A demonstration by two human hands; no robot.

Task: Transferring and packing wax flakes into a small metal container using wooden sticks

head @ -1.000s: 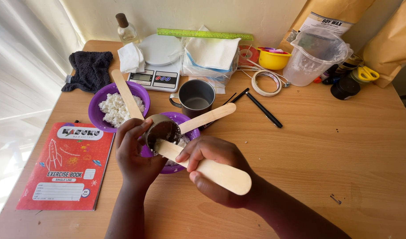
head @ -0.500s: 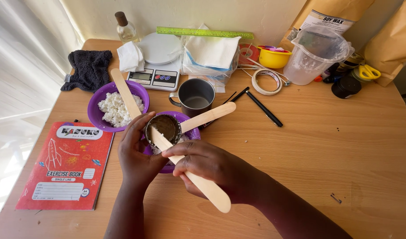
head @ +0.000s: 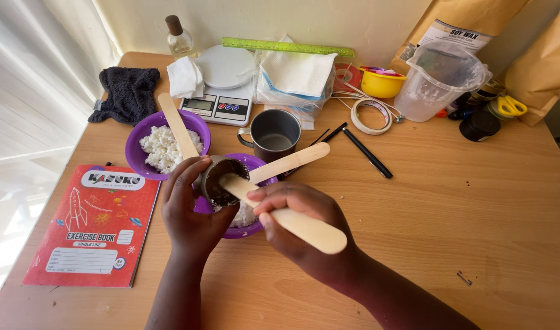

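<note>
On the cluttered wooden counter [head: 451, 201], your left hand [head: 191, 211] grips the small tin [head: 222, 179], tilted over the purple bowl [head: 255, 227]; your right hand [head: 301, 223] clamps the stiff, light wooden spatula [head: 283, 214] mid-shaft, a sound hold.

**Packages, labels and screens on my desk**

At the back right corner, two tall brown paper bags [head: 475, 18] lean against the wall; the nearer one carries a white rectangular label [head: 454, 35] with dark print. Toward the back left stands a white kitchen scale [head: 222, 85], its small grey screen [head: 197, 104] facing me beside coloured buttons. Beside the scale lies a clear plastic packet [head: 292, 79] holding white sheets. At my left lies a red exercise book [head: 94, 226] with a white label box.
</note>
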